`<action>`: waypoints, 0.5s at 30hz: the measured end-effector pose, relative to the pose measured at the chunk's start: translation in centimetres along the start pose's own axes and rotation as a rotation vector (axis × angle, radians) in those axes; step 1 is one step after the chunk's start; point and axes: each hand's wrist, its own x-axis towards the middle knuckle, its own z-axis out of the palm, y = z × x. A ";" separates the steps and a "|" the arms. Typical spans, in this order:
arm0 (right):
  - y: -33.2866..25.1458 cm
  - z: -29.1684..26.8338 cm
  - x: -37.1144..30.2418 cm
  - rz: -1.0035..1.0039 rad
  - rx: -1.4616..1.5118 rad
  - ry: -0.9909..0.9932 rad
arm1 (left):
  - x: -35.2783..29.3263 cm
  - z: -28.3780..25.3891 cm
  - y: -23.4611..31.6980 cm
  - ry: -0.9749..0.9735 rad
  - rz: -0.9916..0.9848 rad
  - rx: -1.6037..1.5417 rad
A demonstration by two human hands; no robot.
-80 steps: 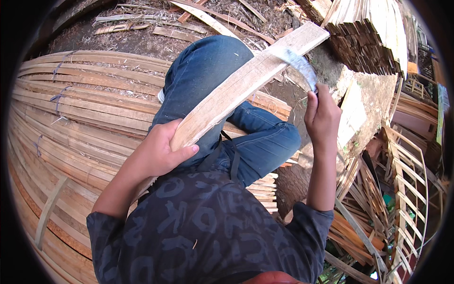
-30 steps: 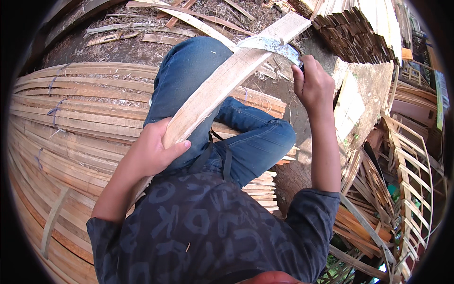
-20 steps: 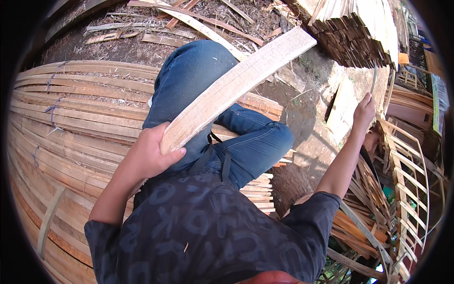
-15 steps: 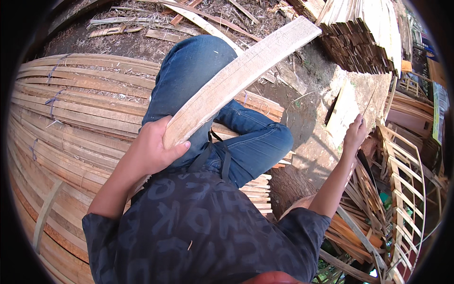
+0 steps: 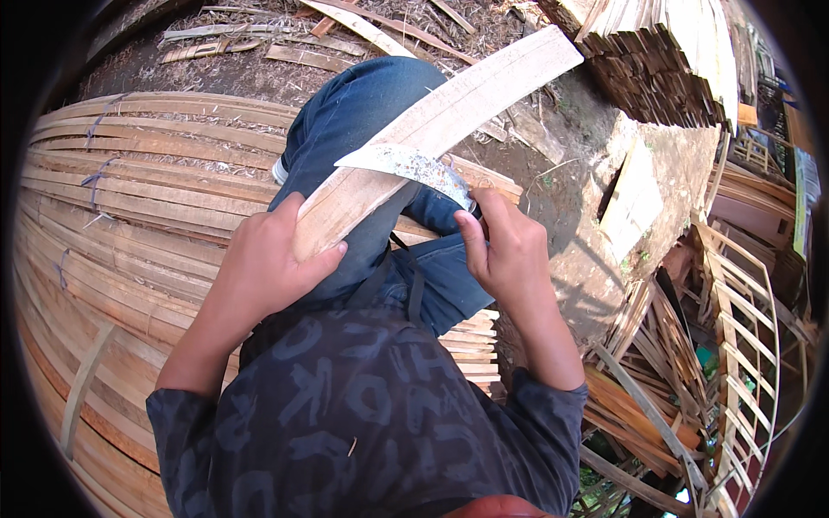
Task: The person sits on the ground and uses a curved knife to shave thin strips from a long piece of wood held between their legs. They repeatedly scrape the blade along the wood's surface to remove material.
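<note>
A pale wooden board (image 5: 484, 91) slants across my lap, its far end up to the right. My left hand (image 5: 268, 259) grips its near end, with the thumb along one side and the fingers round the other. My right hand (image 5: 511, 246) is closed on a curved sickle, whose handle is hidden inside the fist. The sickle's speckled metal blade (image 5: 406, 164) lies across the board above my left hand, its pointed tip reaching past the board's left edge.
Bundles of long wooden strips (image 5: 155, 207), tied with blue cord, fill the left side. A stack of thin boards (image 5: 661, 73) stands at the far right. A slatted wooden frame (image 5: 734, 345) and loose scrap wood (image 5: 656, 388) lie right. Offcuts (image 5: 285, 43) litter the ground ahead.
My right hand has come in from the far right, bringing the sickle blade across the board. My left hand keeps its hold, and the board has barely shifted.
</note>
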 end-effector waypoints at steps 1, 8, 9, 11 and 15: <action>0.0 -0.1 -0.1 0.017 -0.068 -0.036 | 0.1 0.1 0.1 -0.008 -0.001 -0.005; 5.8 -1.9 0.7 0.057 -0.366 0.057 | 0.5 1.0 0.2 0.013 0.060 0.054; 6.8 -2.3 0.7 0.045 -0.448 0.072 | 0.6 1.0 0.3 0.007 0.068 0.041; 7.9 -2.8 1.4 0.005 -0.489 0.102 | 1.0 1.2 0.6 -0.003 0.084 0.015; 9.6 -3.1 1.1 -0.010 -0.545 0.124 | 1.8 1.5 0.9 -0.022 0.102 0.021</action>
